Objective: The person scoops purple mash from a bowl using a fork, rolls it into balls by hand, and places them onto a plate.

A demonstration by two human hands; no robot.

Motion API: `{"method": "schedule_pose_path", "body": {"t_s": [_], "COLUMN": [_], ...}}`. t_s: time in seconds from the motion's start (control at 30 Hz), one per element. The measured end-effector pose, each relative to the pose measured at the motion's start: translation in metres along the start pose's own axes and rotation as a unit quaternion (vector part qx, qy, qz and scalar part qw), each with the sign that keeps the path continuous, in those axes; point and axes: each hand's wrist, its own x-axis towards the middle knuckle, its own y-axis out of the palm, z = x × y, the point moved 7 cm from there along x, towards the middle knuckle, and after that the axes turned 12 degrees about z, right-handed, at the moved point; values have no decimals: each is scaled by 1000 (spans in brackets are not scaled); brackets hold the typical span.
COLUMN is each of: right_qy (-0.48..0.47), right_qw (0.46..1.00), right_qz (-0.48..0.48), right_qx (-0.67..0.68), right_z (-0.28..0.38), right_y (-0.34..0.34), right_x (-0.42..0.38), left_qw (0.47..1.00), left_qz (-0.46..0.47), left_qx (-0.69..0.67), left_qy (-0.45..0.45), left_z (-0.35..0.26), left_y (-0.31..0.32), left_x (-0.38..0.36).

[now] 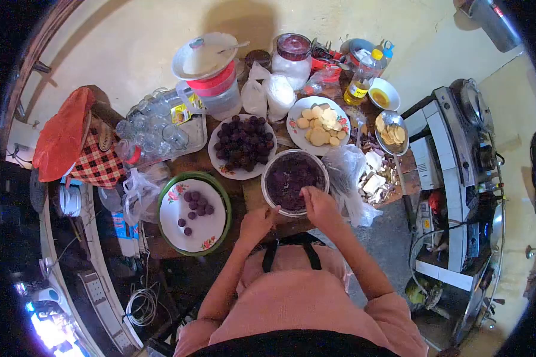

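A round metal bowl (pixel 265 199) of dark purple mash (pixel 295 178) stands at the table's near edge. My left hand (pixel 258 224) is closed at its near left rim, fingertips against the edge. Over the near right rim reaches my right hand (pixel 320 205), its fingers pinched together in the mash; how much they grip is hidden. To the left, several small purple balls (pixel 196 205) lie on a white floral plate (pixel 175 223) set on a green-rimmed basin (pixel 227 214). Behind the bowl, a white plate (pixel 220 171) holds a heap of dark purple balls (pixel 244 143).
A plate of pale round slices (pixel 318 125), an oil bottle (pixel 363 80) and a small bowl of oil (pixel 384 98) stand at the back right. Glass jars (pixel 155 131) crowd a tray at left. Plastic bags (pixel 345 178) lie right of the bowl; a stove (pixel 452 131) stands further right.
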Motion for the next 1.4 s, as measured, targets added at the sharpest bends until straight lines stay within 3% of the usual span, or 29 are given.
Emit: {"method": "schedule_pose_path", "body": {"t_s": [0.17, 0.27, 0.43, 0.6, 0.7, 0.8, 0.9, 0.97, 1.0, 1.03, 1.1, 1.17, 1.2, 1.23, 1.27, 1.3, 1.33, 1.4], "right_qy": [-80, -58, 103, 221, 276, 286, 289, 277, 261, 245, 189, 112, 8, -94, -192, -198, -203, -205], "right_qw": [996, 996, 978, 912, 838, 786, 742, 721, 732, 743, 779, 825, 905, 951, 963, 964, 965, 967], "right_qz": [6, -66, -145, -192, -228, -250, -268, -273, -291, -307, -319, -312, -280, -238, -187, -178, -168, -149], "right_qx": [-27, -9, 112, 285, 411, 487, 542, 573, 558, 543, 505, 457, 321, 173, 20, 12, 4, -2], "right_z": [28, 16, -28, -56, -71, -92, -89, -79, -69, -57, -39, -24, -7, 11, 30, 30, 31, 30], "right_y": [17, 28, 31, 33, 32, 38, 30, 19, 9, 1, -2, -1, -12, -14, -7, -4, -1, 0], "right_x": [-11, -23, -56, -68, -72, -83, -82, -80, -79, -77, -75, -82, -78, -77, -79, -82, -86, -89], "left_qw": [999, 998, 998, 998, 991, 985, 947, 887, 847, 808, 677, 574, 515, 530, 546, 561, 536, 551], "left_qz": [-9, -48, -56, -34, -131, -154, -245, -322, -357, -321, -230, -117, -58, -63, -69, -75, -65, -58], "left_qx": [-47, -30, -30, -42, 37, -64, -200, -283, -323, -454, -687, -805, -852, -844, -835, -824, -840, -832], "left_qy": [18, 28, 7, 7, -11, -44, 59, 172, 226, 197, 129, 92, 72, 45, 17, -11, -51, -31], "left_z": [11, 9, 8, 14, 11, 14, 12, -10, -23, -22, -26, -54, -68, -69, -67, -63, -56, -49], "left_y": [13, 12, 14, 17, -3, -31, -45, -50, -51, -41, -14, 0, 8, 14, 22, 28, 35, 38], "left_x": [15, 13, 13, 16, 3, -8, -10, -9, -8, 7, 39, 47, 49, 53, 59, 65, 71, 78]}}
